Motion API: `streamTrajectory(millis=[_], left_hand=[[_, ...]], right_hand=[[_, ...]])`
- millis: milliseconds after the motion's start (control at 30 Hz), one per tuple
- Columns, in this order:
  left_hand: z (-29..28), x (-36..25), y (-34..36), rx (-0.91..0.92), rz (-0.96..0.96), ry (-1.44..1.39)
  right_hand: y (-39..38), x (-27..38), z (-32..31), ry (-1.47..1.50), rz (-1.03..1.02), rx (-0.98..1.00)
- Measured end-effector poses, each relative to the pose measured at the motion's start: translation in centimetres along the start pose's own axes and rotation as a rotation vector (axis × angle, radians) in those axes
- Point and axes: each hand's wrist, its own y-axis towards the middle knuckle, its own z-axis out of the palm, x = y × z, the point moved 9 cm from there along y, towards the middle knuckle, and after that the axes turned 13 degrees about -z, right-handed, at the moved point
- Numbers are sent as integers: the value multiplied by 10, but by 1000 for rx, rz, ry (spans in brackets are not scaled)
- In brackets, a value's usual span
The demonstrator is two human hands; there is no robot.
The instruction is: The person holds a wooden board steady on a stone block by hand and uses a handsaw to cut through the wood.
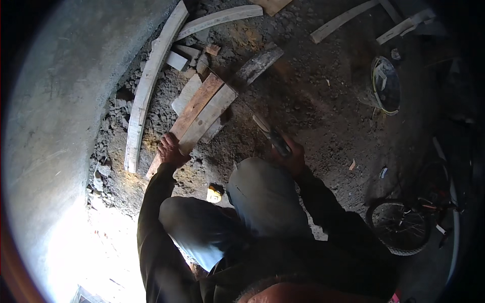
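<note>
My left hand (pixel 169 149) grips a pair of boards lying side by side on loose rubble, a reddish plank (pixel 199 101) and a paler plank (pixel 209 116), with its fingers curled over the reddish one. Shorter pale boards (pixel 184 93) lie partly under them, and a dark weathered board (pixel 262 63) extends beyond their far end. My right hand (pixel 290 156) is closed round a hand tool (pixel 275 139) with a dark grip and a tan upper part, held to the right of the planks; its far end is unclear. A small yellow object (pixel 214 193) lies between my left forearm and my knees.
Long pale boards (pixel 146 108) lie along a concrete edge (pixel 50 101) at the left; more wood (pixel 343 20) lies at the top. A bucket (pixel 386 86) stands at upper right, a bicycle (pixel 399 224) at lower right. My knees (pixel 262 192) occupy the lower middle. Bright light floods lower left.
</note>
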Motion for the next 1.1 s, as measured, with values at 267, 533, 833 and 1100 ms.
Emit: streamTrajectory(millis=[267,533,833,1100], left_hand=[[6,2,-2,8,-28,-33],[3,-1,-3,35,-46,-77],[2,-4,-2,-81,14,78],[1,1,-3,15,-28,-32]], right_hand=[[2,13,-9,70,-55,-44],[-1,-1,-2,42,-37,-34],[-14,-21,2,-116,-75,-75],[5,11,-6,27,56,-7]])
